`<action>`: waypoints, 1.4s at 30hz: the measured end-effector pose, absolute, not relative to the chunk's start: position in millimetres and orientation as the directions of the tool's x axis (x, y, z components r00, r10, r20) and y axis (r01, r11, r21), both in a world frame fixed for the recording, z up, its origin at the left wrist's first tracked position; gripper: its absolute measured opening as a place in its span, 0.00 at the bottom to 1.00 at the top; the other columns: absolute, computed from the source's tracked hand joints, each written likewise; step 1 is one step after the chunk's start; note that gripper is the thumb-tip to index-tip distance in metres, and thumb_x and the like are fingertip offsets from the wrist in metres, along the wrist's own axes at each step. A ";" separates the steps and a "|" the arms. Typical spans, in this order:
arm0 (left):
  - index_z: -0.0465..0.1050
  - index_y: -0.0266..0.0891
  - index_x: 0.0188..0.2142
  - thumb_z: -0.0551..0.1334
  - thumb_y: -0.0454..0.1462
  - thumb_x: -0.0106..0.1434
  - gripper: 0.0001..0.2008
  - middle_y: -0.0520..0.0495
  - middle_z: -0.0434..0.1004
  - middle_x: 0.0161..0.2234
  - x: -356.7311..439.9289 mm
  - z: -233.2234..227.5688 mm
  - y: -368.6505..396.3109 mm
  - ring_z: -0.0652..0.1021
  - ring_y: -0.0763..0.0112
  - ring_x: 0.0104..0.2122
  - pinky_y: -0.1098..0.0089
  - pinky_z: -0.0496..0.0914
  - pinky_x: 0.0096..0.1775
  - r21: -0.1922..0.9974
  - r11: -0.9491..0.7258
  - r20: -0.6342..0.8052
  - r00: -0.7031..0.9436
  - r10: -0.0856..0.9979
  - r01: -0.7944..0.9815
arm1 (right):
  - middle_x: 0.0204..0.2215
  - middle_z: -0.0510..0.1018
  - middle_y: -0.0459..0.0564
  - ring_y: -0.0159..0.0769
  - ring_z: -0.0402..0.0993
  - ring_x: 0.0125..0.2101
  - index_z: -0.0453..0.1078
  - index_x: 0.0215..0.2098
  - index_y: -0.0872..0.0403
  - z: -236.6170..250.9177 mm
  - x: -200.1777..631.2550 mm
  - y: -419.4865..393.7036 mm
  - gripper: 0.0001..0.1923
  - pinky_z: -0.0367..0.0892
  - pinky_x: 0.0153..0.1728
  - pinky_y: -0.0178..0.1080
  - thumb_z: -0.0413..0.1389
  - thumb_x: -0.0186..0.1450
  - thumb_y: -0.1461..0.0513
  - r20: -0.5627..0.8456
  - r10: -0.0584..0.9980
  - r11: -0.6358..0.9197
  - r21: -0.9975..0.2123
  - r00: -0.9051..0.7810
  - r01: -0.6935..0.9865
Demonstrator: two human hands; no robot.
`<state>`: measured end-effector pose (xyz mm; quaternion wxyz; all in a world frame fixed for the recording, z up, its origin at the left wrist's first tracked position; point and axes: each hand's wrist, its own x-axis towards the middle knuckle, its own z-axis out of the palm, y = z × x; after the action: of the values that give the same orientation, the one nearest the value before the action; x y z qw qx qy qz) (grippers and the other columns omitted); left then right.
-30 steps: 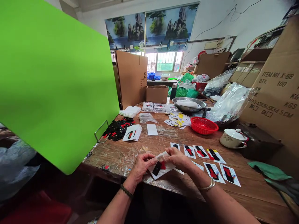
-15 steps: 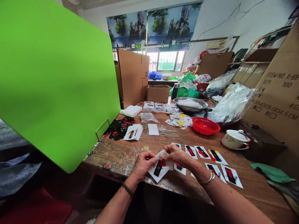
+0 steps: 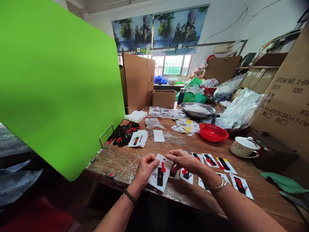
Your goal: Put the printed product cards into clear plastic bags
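Observation:
My left hand point(image 3: 145, 170) grips the left edge of a white printed card point(image 3: 154, 185), thumb on the front. A black strip point(image 3: 160, 178) and a red piece point(image 3: 163, 167) lie on the card, which is tilted over the table's front edge. My right hand point(image 3: 182, 161) is at the card's upper right corner, fingers stretched forward and thumb apart below them. Whether its fingertips touch the card I cannot tell. Beside and partly behind that hand lie several similar cards, among them one with red and black pieces point(image 3: 185, 174) and one farther right point(image 3: 239, 186).
A stack of printed cards point(image 3: 138, 139), a blank white card point(image 3: 158, 136) and a heap of black and red pieces point(image 3: 124, 133) lie to the left. Farther right stand a red basket point(image 3: 213, 132), a lidded cup point(image 3: 243, 147) and a metal pan point(image 3: 198, 111). A green panel point(image 3: 60, 80) blocks the left.
My right hand has loosened from the card's top and its fingers have straightened. The card now faces me more fully, its red piece uncovered, still in my left hand.

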<state>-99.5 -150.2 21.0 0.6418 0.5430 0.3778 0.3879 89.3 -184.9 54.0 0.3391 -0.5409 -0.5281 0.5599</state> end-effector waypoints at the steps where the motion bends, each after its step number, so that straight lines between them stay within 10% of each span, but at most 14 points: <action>1: 0.70 0.37 0.25 0.69 0.47 0.48 0.16 0.53 0.73 0.21 -100.0 20.2 -149.9 0.70 0.75 0.20 0.74 0.62 0.24 0.992 0.096 -0.055 0.404 0.913 -0.082 | 0.21 0.71 0.43 0.28 0.64 0.18 0.66 0.27 0.54 52.2 85.6 -185.3 0.19 0.61 0.20 0.31 0.59 0.56 0.47 -0.234 0.959 -0.194 -0.953 -0.159 0.232; 9: 0.69 0.37 0.22 0.64 0.46 0.51 0.14 0.55 0.69 0.18 -100.5 18.8 -134.4 0.68 0.75 0.20 0.74 0.62 0.24 0.999 -0.030 0.017 0.352 0.936 0.033 | 0.17 0.57 0.39 0.27 0.53 0.22 0.54 0.18 0.53 34.7 58.1 -169.9 0.18 0.47 0.22 0.32 0.57 0.60 0.61 0.132 0.991 0.116 -0.789 -0.019 0.604; 14: 0.72 0.37 0.23 0.60 0.41 0.54 0.10 0.52 0.73 0.21 -102.0 7.2 -95.6 0.72 0.70 0.22 0.72 0.65 0.26 0.943 -0.171 0.079 0.308 0.948 0.286 | 0.18 0.62 0.38 0.26 0.56 0.19 0.61 0.24 0.54 18.8 64.4 -135.6 0.08 0.50 0.20 0.30 0.52 0.61 0.66 -0.050 0.998 -0.023 -0.881 -0.045 0.472; 20: 0.73 0.39 0.47 0.59 0.30 0.55 0.19 0.43 0.76 0.44 -99.9 -14.5 -77.4 0.76 0.61 0.45 0.60 0.70 0.49 0.706 -0.506 0.462 0.219 0.859 0.496 | 0.20 0.70 0.42 0.29 0.64 0.22 0.68 0.24 0.57 -5.9 72.5 -85.5 0.07 0.56 0.23 0.30 0.53 0.59 0.69 -0.009 1.000 -0.021 -0.834 0.026 0.551; 28: 0.71 0.41 0.53 0.57 0.32 0.62 0.19 0.42 0.74 0.54 -95.0 -46.0 -88.0 0.71 0.57 0.56 0.50 0.67 0.56 0.419 -0.717 0.549 0.473 0.689 0.558 | 0.35 0.79 0.51 0.37 0.72 0.37 0.76 0.35 0.56 -11.1 113.8 -50.8 0.07 0.62 0.40 0.34 0.55 0.62 0.67 0.197 0.967 -0.001 -0.626 0.159 0.780; 42: 0.68 0.47 0.58 0.60 0.43 0.64 0.23 0.42 0.75 0.55 -100.1 -89.2 -64.0 0.74 0.53 0.54 0.53 0.74 0.50 0.246 -0.803 0.640 0.532 0.555 0.542 | 0.57 0.65 0.58 0.52 0.55 0.54 0.75 0.49 0.53 -26.6 264.5 3.1 0.16 0.53 0.52 0.46 0.57 0.63 0.62 0.378 0.836 -0.318 -0.260 0.399 0.912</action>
<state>-100.1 -64.0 -89.2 0.0084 0.8752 0.3134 0.3684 264.5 3.1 -26.6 0.2194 -0.8070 -0.5413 -0.0869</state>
